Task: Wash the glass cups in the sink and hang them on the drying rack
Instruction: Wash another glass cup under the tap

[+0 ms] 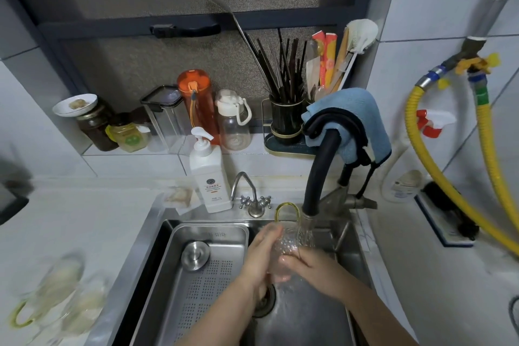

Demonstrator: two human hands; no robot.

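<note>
A clear textured glass cup [292, 243] with a yellow handle sits under running water from the black faucet [318, 174], over the steel sink [297, 317]. My left hand [259, 257] wraps the cup's left side. My right hand [306, 267] grips it from the lower right, with fingers curled around its base. Two more glass cups [60, 295], one with a green handle, lie blurred on the counter at the lower left. No drying rack can be made out.
A perforated steel drain tray [207, 278] with a round plug fills the sink's left half. A white soap pump bottle [207, 174] and a small chrome tap [250, 194] stand behind the sink. Jars, bottles and a utensil holder line the ledge. A yellow hose [446, 177] hangs at right.
</note>
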